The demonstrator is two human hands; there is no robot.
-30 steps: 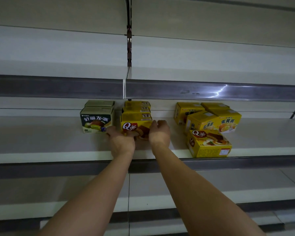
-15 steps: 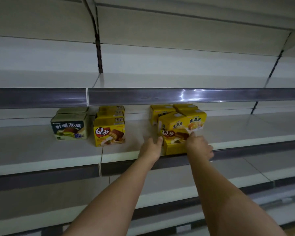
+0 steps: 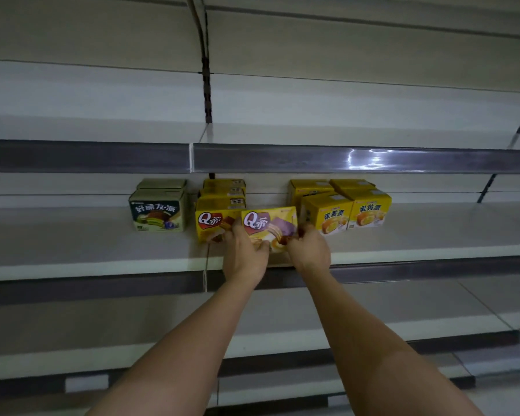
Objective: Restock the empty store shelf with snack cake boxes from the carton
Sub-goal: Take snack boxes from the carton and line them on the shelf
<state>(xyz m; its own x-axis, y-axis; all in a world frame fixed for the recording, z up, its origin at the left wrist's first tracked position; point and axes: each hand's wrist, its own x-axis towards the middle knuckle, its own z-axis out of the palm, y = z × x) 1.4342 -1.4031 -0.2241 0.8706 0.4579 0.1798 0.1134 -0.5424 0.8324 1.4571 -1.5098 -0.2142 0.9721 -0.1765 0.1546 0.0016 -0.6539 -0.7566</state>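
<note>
Both hands grasp a yellow Q-brand snack cake box [image 3: 269, 225] on the shelf [image 3: 102, 253], just beside the front box of the matching row [image 3: 213, 223]. The left hand [image 3: 244, 253] curls around its left edge; the right hand [image 3: 309, 250] apparently pinches its lower right corner, fingertips blurred.

The scene is dimly lit, with a grey-green cast laid over the pale shelving, and no light source is seen directly. A bright streaky glare is thrown on the glossy price rail [image 3: 370, 159] of the upper shelf, while the deck below it is left in soft shadow. Straight shelf edges are bowed by the wide-angle lens towards the borders, fine detail is softened throughout, and slight blur is shown around the hands.
</note>
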